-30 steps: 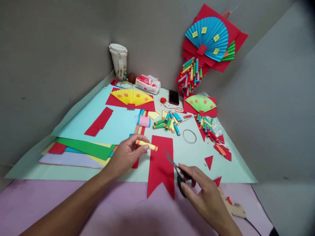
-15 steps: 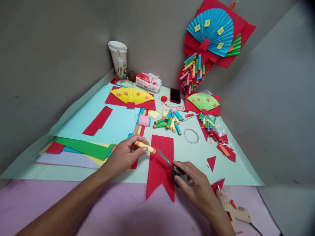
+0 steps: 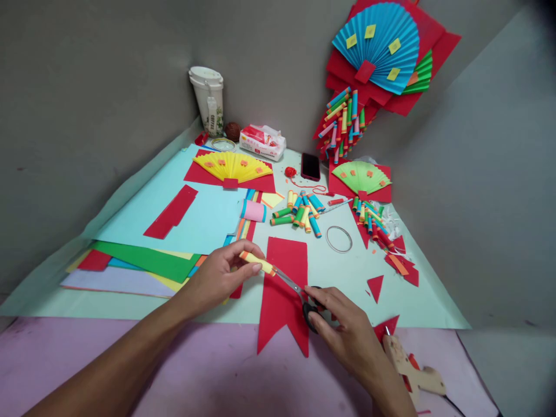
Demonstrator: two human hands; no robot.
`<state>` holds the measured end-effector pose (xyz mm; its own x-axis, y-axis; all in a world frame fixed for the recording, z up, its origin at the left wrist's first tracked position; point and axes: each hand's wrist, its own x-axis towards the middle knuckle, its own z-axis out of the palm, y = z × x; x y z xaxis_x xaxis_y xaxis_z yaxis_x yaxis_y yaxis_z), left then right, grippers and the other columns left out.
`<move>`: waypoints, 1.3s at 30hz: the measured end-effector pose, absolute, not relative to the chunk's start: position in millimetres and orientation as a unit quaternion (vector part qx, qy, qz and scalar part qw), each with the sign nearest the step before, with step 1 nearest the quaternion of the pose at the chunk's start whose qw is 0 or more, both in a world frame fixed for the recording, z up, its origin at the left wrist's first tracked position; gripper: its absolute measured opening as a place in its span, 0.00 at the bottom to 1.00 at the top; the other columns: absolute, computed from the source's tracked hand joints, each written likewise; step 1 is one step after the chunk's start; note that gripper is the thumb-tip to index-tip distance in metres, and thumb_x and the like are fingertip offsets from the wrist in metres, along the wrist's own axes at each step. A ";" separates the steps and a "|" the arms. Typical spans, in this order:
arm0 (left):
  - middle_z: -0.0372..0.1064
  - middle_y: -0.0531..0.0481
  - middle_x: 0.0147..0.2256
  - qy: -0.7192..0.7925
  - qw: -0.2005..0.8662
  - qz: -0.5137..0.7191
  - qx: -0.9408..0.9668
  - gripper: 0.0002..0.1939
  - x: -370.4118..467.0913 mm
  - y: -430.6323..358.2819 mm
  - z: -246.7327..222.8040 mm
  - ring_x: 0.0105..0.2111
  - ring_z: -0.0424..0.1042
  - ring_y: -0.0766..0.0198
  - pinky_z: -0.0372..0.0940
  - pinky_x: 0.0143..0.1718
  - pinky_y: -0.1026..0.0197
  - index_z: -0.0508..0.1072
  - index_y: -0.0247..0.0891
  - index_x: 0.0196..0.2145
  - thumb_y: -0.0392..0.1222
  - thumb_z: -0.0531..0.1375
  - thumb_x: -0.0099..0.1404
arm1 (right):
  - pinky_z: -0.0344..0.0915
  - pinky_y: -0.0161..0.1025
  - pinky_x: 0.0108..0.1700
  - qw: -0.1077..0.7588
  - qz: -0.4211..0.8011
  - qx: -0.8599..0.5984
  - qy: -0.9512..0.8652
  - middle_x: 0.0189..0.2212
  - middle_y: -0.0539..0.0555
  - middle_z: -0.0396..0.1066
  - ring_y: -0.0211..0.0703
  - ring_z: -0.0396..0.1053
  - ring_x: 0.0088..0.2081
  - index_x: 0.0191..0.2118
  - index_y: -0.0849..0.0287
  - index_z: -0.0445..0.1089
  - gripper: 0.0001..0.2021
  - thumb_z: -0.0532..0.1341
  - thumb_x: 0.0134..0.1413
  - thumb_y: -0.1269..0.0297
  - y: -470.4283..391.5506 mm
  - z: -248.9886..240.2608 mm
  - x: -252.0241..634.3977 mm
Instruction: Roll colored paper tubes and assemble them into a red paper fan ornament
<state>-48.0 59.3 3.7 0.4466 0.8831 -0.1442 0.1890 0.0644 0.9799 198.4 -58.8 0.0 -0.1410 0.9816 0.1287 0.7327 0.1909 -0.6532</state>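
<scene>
Between the thumb and fingers of my left hand is a small yellow paper roll with orange bands at its ends. My right hand grips the black handles of a pair of scissors. The scissor tips meet the roll's right end; whether they are inside it or only against it I cannot tell. Beneath both lies a red paper strip with a V-notch cut in its near end. Beyond it sits a pile of coloured paper rolls, green, blue and yellow.
A glue gun lies at the front right. Coloured sheets are stacked at left, with a yellow paper fan behind. A green fan, a phone and a metal ring lie farther back. A white cup stands by the wall.
The scissor tips have moved slightly left and now meet the end of the yellow roll. The left hand has barely moved, and the view has shifted a little.
</scene>
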 end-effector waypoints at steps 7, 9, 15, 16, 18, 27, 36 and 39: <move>0.71 0.50 0.28 0.447 0.569 0.307 0.618 0.12 -48.0 58.8 9.5 0.27 0.69 0.61 0.61 0.23 0.64 0.76 0.42 0.35 0.49 0.64 0.55 | 0.71 0.37 0.44 0.269 0.209 -0.591 -0.731 0.42 0.55 0.74 0.42 0.72 0.42 0.57 0.51 0.68 0.19 0.57 0.61 0.70 -60.7 -2.1 201.4; 0.71 0.51 0.28 0.449 0.565 0.313 0.617 0.11 -48.1 59.0 10.8 0.27 0.70 0.60 0.61 0.22 0.64 0.77 0.42 0.34 0.48 0.64 0.54 | 0.71 0.37 0.45 0.267 0.208 -0.593 -0.731 0.42 0.55 0.74 0.42 0.72 0.43 0.57 0.52 0.68 0.19 0.57 0.61 0.70 -60.9 -1.8 201.0; 0.73 0.50 0.31 0.444 0.566 0.293 0.630 0.10 -49.9 59.4 10.3 0.28 0.70 0.62 0.61 0.23 0.64 0.76 0.43 0.36 0.48 0.63 0.57 | 0.71 0.36 0.44 0.268 0.205 -0.594 -0.731 0.42 0.55 0.74 0.42 0.73 0.43 0.56 0.53 0.69 0.19 0.57 0.61 0.70 -61.4 -1.1 199.8; 0.73 0.50 0.32 0.443 0.566 0.289 0.632 0.10 -50.3 59.4 10.0 0.28 0.71 0.62 0.62 0.24 0.64 0.76 0.43 0.36 0.48 0.62 0.58 | 0.71 0.37 0.44 0.268 0.206 -0.593 -0.731 0.42 0.55 0.74 0.42 0.73 0.43 0.56 0.52 0.68 0.19 0.56 0.61 0.70 -61.5 -1.0 199.7; 0.73 0.50 0.33 0.441 0.564 0.287 0.636 0.10 -50.9 59.6 9.5 0.29 0.71 0.61 0.62 0.25 0.64 0.75 0.42 0.37 0.48 0.62 0.59 | 0.71 0.37 0.43 0.270 0.204 -0.592 -0.731 0.41 0.55 0.74 0.42 0.73 0.42 0.57 0.52 0.68 0.19 0.56 0.61 0.70 -61.3 -0.5 199.4; 0.73 0.50 0.31 0.439 0.566 0.296 0.632 0.10 -49.8 61.0 8.3 0.29 0.71 0.61 0.63 0.25 0.64 0.76 0.42 0.36 0.47 0.62 0.58 | 0.72 0.38 0.44 0.282 0.185 -0.593 -0.732 0.41 0.56 0.74 0.43 0.73 0.42 0.56 0.52 0.69 0.19 0.57 0.59 0.71 -59.8 1.3 195.9; 0.71 0.51 0.25 0.450 0.557 0.309 0.626 0.09 -49.1 59.1 10.3 0.26 0.71 0.60 0.62 0.21 0.64 0.78 0.43 0.33 0.47 0.64 0.54 | 0.71 0.38 0.44 0.273 0.182 -0.592 -0.736 0.42 0.55 0.74 0.43 0.73 0.43 0.56 0.52 0.68 0.19 0.57 0.61 0.70 -60.0 -2.0 197.6; 0.72 0.51 0.26 0.447 0.564 0.299 0.627 0.09 -50.0 59.3 9.3 0.26 0.71 0.60 0.62 0.22 0.64 0.78 0.43 0.34 0.46 0.64 0.55 | 0.71 0.38 0.44 0.271 0.181 -0.590 -0.738 0.42 0.56 0.74 0.43 0.72 0.43 0.56 0.52 0.68 0.19 0.57 0.61 0.71 -59.9 -2.4 197.5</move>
<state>-50.0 59.3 9.3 0.4216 0.8973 -0.1306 0.2237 0.0367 0.9740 197.5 -59.9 -2.4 -0.1562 0.9700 0.1863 0.7737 0.2374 -0.5874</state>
